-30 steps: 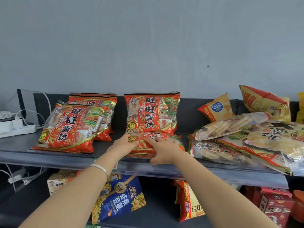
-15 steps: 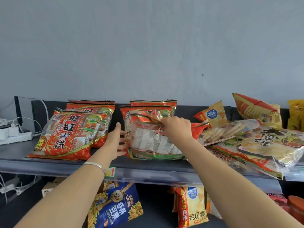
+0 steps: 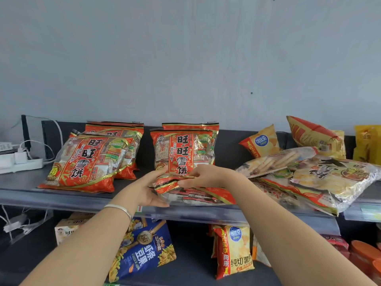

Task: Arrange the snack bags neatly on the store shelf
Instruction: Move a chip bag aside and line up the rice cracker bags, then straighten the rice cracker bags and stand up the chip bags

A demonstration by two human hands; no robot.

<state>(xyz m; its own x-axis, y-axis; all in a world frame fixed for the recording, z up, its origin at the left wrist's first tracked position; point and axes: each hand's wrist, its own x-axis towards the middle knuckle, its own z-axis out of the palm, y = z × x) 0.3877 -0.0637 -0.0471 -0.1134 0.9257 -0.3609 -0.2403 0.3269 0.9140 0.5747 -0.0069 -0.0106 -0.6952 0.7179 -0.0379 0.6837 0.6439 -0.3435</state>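
A red rice-cracker bag (image 3: 198, 194) lies flat at the front of the grey shelf (image 3: 61, 201). My left hand (image 3: 148, 189) holds its left end from below and my right hand (image 3: 204, 175) pinches its top edge. Behind them two matching red bags (image 3: 183, 149) stand upright, one behind the other. At the left, two more red bags (image 3: 88, 162) lean back in a stack. A loose heap of pale and yellow snack bags (image 3: 321, 174) lies at the right of the shelf.
A white power strip (image 3: 20, 164) with cables sits at the shelf's far left. Small yellow chip bags (image 3: 261, 143) lean on the back rail. The lower shelf holds a blue bag (image 3: 144, 250), a yellow-red chip bag (image 3: 233, 250) and boxes.
The bag my right hand lifted half a second ago now stands upright in front of the back one. Both hands have dropped to another red bag lying flat at the shelf front.
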